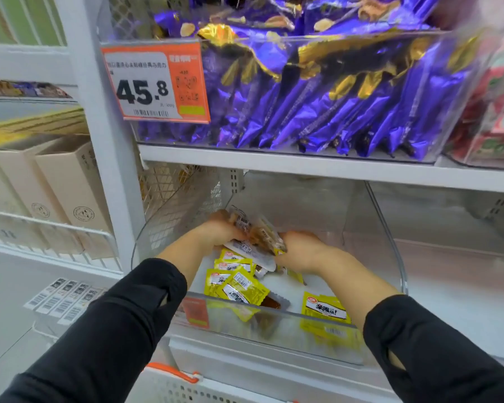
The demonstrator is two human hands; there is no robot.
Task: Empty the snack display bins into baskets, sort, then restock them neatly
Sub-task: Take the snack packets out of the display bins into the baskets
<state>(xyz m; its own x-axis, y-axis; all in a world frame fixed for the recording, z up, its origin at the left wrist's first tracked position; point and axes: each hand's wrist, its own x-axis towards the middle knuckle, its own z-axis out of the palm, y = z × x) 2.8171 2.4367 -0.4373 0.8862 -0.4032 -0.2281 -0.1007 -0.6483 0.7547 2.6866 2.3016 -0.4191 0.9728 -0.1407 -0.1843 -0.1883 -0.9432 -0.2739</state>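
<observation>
Purple packets [317,91] above clear bin [390,242]

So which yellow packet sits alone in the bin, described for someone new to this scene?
Find the clear bin under the shelf of purple bags. The yellow packet lies at its front right corner, below the right hand, apart from the yellow pile at left.

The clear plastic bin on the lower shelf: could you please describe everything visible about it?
The clear plastic bin sits on the lower white shelf, with tall curved side walls and a low front lip bearing an orange tag. It is mostly emptied; yellow snack packets lie scattered inside. Both hands, left hand and right hand, gather packets inside.
</observation>
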